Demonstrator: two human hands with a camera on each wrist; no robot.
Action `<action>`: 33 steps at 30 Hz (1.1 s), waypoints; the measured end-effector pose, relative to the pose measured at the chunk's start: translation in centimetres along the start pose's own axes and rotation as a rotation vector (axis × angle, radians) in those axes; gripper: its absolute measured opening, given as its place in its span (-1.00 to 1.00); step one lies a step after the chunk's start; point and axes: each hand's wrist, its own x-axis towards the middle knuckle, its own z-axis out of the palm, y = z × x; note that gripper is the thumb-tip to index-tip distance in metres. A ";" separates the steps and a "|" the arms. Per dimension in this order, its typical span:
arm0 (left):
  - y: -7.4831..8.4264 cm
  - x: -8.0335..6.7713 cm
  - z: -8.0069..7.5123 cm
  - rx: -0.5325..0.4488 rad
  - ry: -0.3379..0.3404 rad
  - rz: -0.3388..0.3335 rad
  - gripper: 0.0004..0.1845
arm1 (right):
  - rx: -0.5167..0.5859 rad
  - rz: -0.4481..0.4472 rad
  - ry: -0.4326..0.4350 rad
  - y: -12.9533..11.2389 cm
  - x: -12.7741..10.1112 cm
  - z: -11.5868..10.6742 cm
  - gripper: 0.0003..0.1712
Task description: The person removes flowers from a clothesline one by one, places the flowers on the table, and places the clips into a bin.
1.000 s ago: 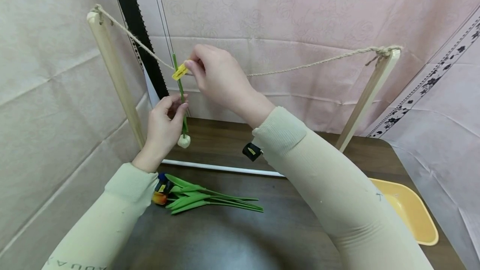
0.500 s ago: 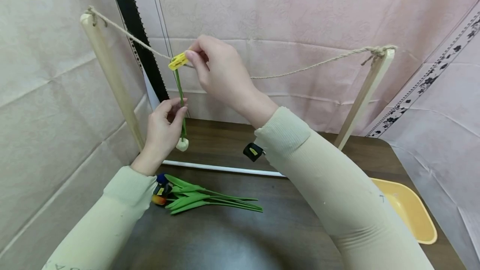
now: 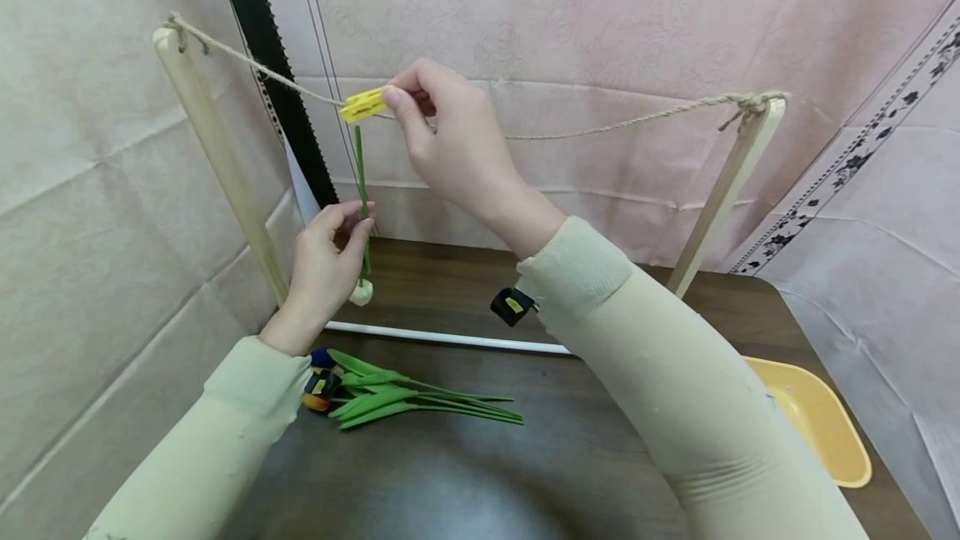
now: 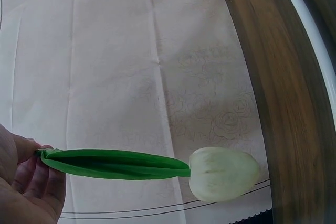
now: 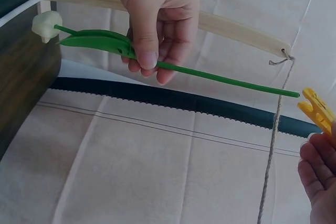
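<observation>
A bundle of green stems (image 3: 420, 402) lies on the table (image 3: 465, 473), a yellow tray (image 3: 825, 432) well apart.

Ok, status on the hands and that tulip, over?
Left hand holds the tulip stem, bloom down. Right hand pinches the yellow peg at the string. Stem tip just off the peg, not clipped. Nothing in the way.

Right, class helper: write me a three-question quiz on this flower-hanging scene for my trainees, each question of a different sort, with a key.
1. True or false: the left hand holds the white tulip by its green stem.
2. What does the right hand pinch? A. yellow clothespin B. rope knot C. a leaf
3. Fill in: the rope runs between two wooden ____.

Key: 1 true; 2 A; 3 posts.
</observation>
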 end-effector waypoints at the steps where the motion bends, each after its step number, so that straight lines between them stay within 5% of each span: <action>1: 0.0 0.0 0.0 0.002 -0.002 0.005 -0.80 | 0.001 -0.001 0.004 0.1 -0.1 -0.1 -0.83; 12: -0.1 -0.7 0.0 0.063 -0.068 0.070 -0.80 | 0.051 -0.042 0.080 1.6 -2.6 -2.3 -0.85; 20: -0.6 -1.9 0.2 0.129 -0.178 0.125 -0.77 | 0.014 -0.077 0.036 3.3 -5.6 -3.6 -0.84; 28: -0.8 -3.3 1.5 0.184 -0.355 0.195 -0.70 | -0.004 -0.118 -0.056 5.4 -9.1 -4.1 -0.85; 33: -0.3 -4.1 2.2 0.257 -0.503 0.230 -0.70 | -0.149 -0.065 -0.143 7.0 -12.3 -5.2 -0.82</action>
